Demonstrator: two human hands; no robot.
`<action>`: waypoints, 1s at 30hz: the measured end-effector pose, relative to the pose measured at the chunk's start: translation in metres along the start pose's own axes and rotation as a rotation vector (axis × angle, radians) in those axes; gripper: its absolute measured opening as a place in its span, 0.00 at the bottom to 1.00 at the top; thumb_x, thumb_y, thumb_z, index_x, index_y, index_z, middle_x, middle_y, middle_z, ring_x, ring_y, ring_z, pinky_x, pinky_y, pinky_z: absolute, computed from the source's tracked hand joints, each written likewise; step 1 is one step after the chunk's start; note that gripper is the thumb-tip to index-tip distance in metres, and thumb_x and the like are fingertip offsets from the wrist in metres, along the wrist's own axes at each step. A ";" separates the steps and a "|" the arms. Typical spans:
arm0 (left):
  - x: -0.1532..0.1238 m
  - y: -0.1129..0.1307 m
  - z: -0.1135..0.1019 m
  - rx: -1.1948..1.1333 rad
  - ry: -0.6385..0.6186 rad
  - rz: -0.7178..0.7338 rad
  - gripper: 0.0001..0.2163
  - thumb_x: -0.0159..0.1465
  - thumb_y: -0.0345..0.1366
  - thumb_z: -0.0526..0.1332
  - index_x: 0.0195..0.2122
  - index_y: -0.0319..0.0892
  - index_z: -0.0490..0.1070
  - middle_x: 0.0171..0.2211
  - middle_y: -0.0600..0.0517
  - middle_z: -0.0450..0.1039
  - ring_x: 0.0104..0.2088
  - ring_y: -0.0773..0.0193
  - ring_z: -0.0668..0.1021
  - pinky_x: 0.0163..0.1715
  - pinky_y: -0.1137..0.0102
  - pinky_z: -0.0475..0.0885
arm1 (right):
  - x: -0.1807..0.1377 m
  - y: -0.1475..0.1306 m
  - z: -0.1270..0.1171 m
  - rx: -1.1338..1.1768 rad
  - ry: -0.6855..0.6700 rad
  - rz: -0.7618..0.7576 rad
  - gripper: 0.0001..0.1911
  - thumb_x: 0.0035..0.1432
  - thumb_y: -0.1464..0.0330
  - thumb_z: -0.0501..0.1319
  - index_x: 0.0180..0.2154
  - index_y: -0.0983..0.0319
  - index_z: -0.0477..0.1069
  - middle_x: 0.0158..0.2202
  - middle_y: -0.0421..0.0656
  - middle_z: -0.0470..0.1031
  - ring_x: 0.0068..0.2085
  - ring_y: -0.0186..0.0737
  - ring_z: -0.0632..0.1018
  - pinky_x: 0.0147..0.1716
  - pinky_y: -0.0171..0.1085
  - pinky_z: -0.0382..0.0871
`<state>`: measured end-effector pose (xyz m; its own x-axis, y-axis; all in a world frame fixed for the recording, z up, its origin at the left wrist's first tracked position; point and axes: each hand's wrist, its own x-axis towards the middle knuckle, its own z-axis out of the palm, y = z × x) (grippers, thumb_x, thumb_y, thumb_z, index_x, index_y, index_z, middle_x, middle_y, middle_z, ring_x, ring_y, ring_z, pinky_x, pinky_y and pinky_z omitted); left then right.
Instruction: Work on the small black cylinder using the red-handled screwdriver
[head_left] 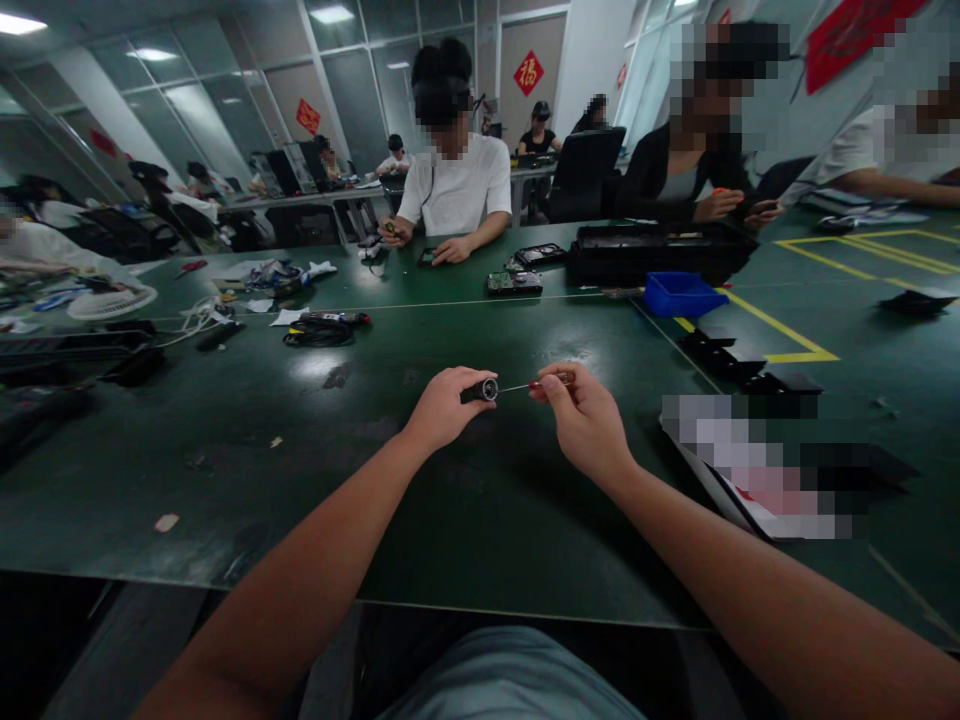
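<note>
My left hand point(442, 405) is closed around a small black cylinder with a silver end point(482, 390), held just above the dark green table point(315, 470). My right hand point(581, 415) pinches a thin screwdriver with a red handle point(541, 381). Its metal tip points left and meets the silver end of the cylinder. Both hands hover close together over the middle of the table.
A blue bin point(679, 294) and a long black tray point(660, 250) stand at the back right, with black parts point(739, 360) nearer. Hard drives point(514, 283) lie in front of a person in a white shirt point(457, 185) opposite. Cables and tools point(319, 328) clutter the left.
</note>
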<state>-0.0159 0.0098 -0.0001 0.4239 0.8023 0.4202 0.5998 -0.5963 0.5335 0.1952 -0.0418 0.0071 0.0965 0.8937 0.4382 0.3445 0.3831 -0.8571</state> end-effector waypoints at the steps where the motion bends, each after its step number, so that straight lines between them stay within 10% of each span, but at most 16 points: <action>1: 0.000 0.000 0.000 0.002 0.000 -0.009 0.18 0.61 0.33 0.71 0.52 0.46 0.77 0.49 0.49 0.79 0.50 0.56 0.77 0.54 0.57 0.70 | 0.000 0.001 0.001 0.018 0.006 0.013 0.11 0.68 0.59 0.56 0.42 0.58 0.71 0.35 0.44 0.80 0.37 0.43 0.82 0.40 0.45 0.75; 30: -0.001 -0.003 0.002 0.003 -0.045 -0.037 0.18 0.60 0.34 0.71 0.52 0.47 0.77 0.49 0.49 0.79 0.50 0.55 0.78 0.54 0.55 0.69 | 0.001 -0.005 -0.006 -0.159 0.056 -0.103 0.08 0.69 0.62 0.54 0.40 0.56 0.68 0.32 0.42 0.78 0.34 0.43 0.79 0.36 0.42 0.69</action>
<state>-0.0171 0.0109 -0.0037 0.4312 0.8243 0.3669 0.6176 -0.5661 0.5461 0.1995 -0.0447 0.0134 0.1029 0.8355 0.5398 0.4978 0.4266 -0.7551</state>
